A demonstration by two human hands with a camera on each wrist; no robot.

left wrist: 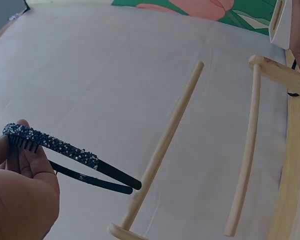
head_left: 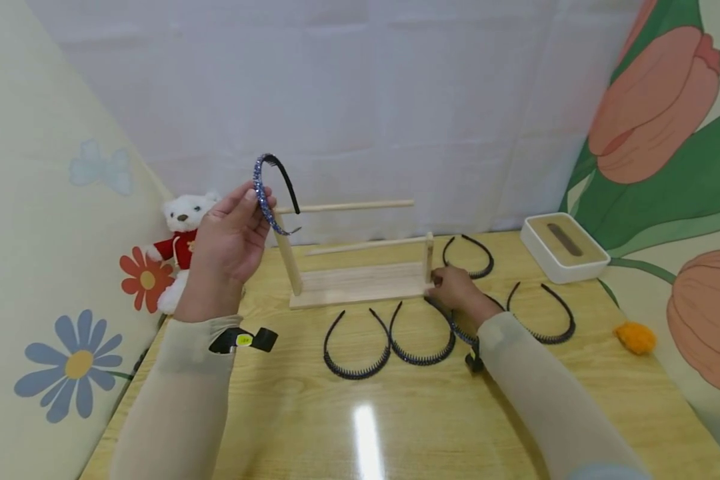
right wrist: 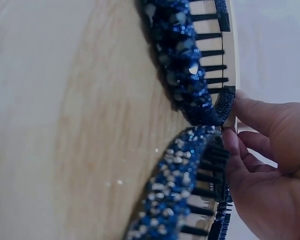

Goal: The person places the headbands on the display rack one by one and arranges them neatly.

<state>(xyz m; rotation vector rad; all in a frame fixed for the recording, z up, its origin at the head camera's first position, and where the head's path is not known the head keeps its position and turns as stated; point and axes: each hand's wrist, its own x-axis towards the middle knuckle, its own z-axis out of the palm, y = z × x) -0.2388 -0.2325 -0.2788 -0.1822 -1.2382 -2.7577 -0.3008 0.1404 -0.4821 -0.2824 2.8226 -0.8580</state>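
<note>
My left hand holds up a headband with blue glitter and black inner teeth, pinched between thumb and fingers. Its black ends overlap the upper rod of a wooden rack in the left wrist view. The rack has two rods, a short right post and a flat base. At the base's right end, by the foot of that post, my right hand grips the rack's edge with thumb and fingertips. Two glittery headbands lie close beside those fingers in the right wrist view.
Several more toothed headbands lie on the wood-grain table in front of and right of the rack. A white box stands at the back right, an orange fluffy thing near it. A white teddy bear sits at the left.
</note>
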